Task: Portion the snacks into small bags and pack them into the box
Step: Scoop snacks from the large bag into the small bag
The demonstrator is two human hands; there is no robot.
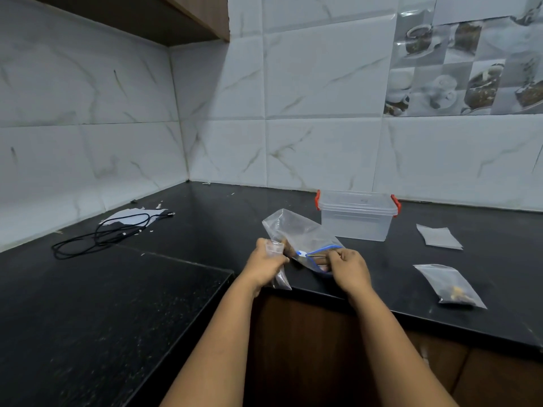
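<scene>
From the head camera, you are looking down at a black countertop [176, 289] that turns a corner under white marbled wall tiles [323, 142].

Your left hand [266, 264] is curled around a small clear bag [277, 259], gripping it near its top so that the rest of the bag hangs down past the counter's front edge. What is inside that bag is too blurred to tell.

Your right hand [348, 267] pinches the blue zip edge of a large clear zip bag [299, 233], fingers curled on the rim of its mouth. The large bag lies on the counter, its mouth toward you and its closed end pointing toward the wall. Brown snacks [318, 261] show through the plastic near the opening, just beside your right fingers.

Just behind the large bag stands a clear plastic box [357, 221] with red clips at both ends and its lid on, near the wall.

To the right of your right hand, a filled small bag [449, 284] lies flat on the counter with dark and yellowish pieces at its near end. Farther back, between it and the box, lies a flat empty small bag [439, 236].

Well off to the left, a black cable [100, 236] lies coiled loosely, partly over a white sheet of paper [129, 215] near the wall.
</scene>
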